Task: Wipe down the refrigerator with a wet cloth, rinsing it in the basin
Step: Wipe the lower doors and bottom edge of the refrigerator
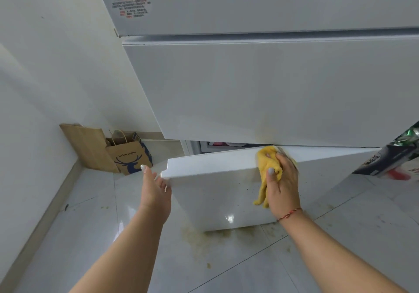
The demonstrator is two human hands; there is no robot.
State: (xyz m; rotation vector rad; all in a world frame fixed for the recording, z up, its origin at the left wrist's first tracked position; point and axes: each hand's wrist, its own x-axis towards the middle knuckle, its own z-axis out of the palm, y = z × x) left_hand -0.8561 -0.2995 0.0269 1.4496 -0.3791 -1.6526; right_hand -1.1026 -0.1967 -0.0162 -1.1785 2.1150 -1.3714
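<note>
Head view: at centre frame, the refrigerator's [260, 88] bottom door [217, 197] stands ajar. Left hand [156, 190] curls its fingers round the door's left corner; right hand [282, 179] clutches a yellow cloth [267, 163] against its top edge.

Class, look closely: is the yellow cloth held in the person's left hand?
No, the right hand grips the yellow cloth; the left hand holds the door's edge.
</note>
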